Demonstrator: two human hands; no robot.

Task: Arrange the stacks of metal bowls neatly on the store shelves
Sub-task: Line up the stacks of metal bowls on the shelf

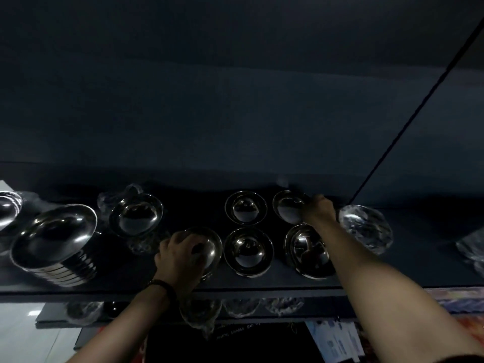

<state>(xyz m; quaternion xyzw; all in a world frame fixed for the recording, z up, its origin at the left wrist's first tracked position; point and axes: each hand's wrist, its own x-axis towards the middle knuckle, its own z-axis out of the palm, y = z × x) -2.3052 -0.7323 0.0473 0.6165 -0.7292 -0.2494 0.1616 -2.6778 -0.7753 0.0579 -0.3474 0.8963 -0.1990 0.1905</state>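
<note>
The left hand (180, 255), fingers curled over the front bowl (210, 246) it grips, hides that bowl's near-left half and whatever sits beneath it. The right hand (318, 209) is dark and blurred at the rim of the rear bowl (288, 205); whether its fingertips pinch the rim cannot be told. Far left of the left fingers, a shiny bowl (7, 210) is cut by the picture's edge. Far right of the right fingers, crumpled plastic (471, 247) runs off the edge. Below the left wrist, wrapped bowls (243, 307) are half hidden behind the shelf edge (262, 290). The print on the packets (337, 341) is too blurred to read.
</note>
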